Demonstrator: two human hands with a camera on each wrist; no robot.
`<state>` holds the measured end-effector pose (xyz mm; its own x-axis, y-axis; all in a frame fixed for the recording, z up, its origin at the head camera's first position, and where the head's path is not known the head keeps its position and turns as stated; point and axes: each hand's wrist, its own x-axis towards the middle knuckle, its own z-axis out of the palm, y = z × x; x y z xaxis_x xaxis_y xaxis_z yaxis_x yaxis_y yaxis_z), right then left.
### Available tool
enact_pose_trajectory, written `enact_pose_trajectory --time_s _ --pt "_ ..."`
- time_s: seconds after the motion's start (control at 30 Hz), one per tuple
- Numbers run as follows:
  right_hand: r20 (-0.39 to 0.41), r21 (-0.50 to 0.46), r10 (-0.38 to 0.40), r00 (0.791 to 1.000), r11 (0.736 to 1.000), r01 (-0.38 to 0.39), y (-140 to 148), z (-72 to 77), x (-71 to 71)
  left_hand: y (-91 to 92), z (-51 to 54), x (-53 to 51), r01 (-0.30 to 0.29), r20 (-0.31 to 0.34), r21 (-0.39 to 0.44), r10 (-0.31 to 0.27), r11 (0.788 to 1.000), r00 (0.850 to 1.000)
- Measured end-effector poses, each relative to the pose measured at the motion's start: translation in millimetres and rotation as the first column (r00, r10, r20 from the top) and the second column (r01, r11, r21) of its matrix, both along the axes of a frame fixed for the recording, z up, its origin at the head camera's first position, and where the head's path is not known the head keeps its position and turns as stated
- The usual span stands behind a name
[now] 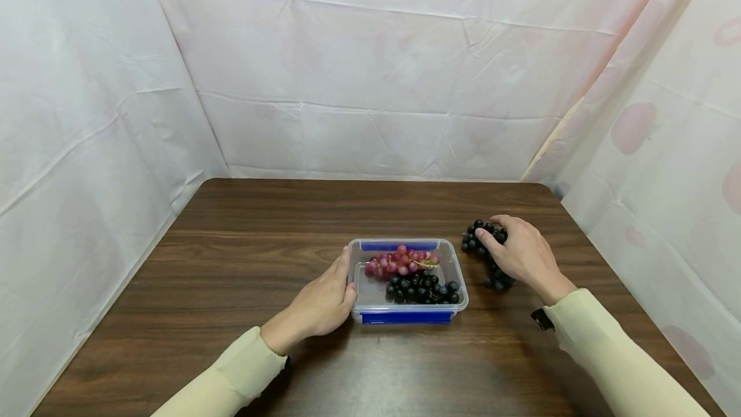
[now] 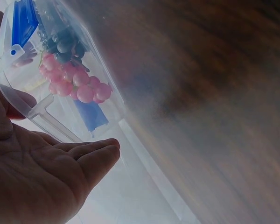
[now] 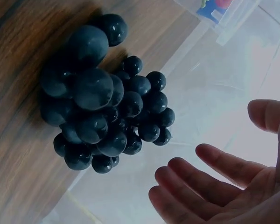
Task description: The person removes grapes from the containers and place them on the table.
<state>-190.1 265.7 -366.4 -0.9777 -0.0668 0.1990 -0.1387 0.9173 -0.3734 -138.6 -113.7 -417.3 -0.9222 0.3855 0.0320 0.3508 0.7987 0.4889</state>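
Note:
A clear plastic container with blue latches stands on the table without a lid on top. Inside lie a bunch of red grapes at the back and a bunch of black grapes in front. My left hand rests against the container's left side, its fingers straight and its thumb near the front corner. To the right of the container, more black grapes lie on the wood. My right hand hovers over them, fingers spread and loosely bent; the right wrist view shows a gap between fingertips and grapes.
The brown wooden table has rounded far corners. White fabric hangs behind it and along both sides. A dark strap piece shows at my right wrist, below the pale sleeve.

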Motion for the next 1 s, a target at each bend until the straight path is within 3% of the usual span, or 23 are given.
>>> enact_pose_trajectory --time_s 0.47,0.73,1.0 --pt "-0.094 -0.062 0.076 0.993 0.995 -0.082 -9.8 -4.0 2.8 0.5 0.5 0.6 -0.005 -0.004 0.004 0.005 1.0 1.0" --pt "-0.11 -0.078 0.097 0.989 0.991 -0.106 -10.6 -7.2 2.4 0.5 -0.1 -0.1 -0.006 0.0 0.002 0.006 1.0 1.0" --pt "-0.177 -0.086 0.16 0.971 0.98 -0.177 -13.8 -12.1 3.0 0.6 -0.7 -0.7 -0.01 -0.001 -0.003 0.01 1.0 1.0"
